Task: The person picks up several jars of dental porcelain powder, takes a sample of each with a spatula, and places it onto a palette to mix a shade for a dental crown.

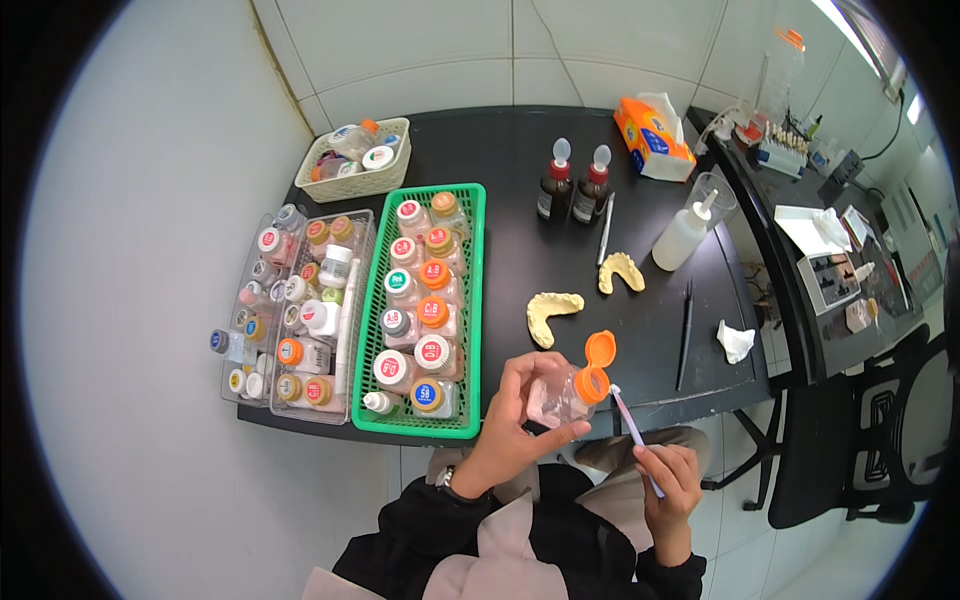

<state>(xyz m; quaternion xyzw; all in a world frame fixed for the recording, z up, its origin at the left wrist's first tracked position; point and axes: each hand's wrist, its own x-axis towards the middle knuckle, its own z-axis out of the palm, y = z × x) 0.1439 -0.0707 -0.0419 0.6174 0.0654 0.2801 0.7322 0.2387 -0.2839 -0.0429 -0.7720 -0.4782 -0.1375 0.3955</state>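
My left hand (513, 412) is wrapped round a clear bottle (556, 398) with pinkish contents, tilted to the right. Its orange flip cap (600, 350) stands open. Between the fingers of my right hand (670, 484) is a slim lilac stick (631, 420) with a small white head, much like a toothbrush. That head is close to the bottle's orange mouth; whether they touch I cannot tell. Beyond my hands, two cream horseshoe-shaped dental casts (553, 312) lie on the black table (520, 270). Several capped jars fill the green basket (477, 330) to the left.
Clear trays (366, 265) of bottles and a cream basket (375, 183) stand at left. Two dark dropper bottles (556, 192), a tissue pack (655, 145) and a white squeeze bottle (680, 240) stand farther back. A black slim tool (686, 335) and crumpled tissue (735, 342) lie right.
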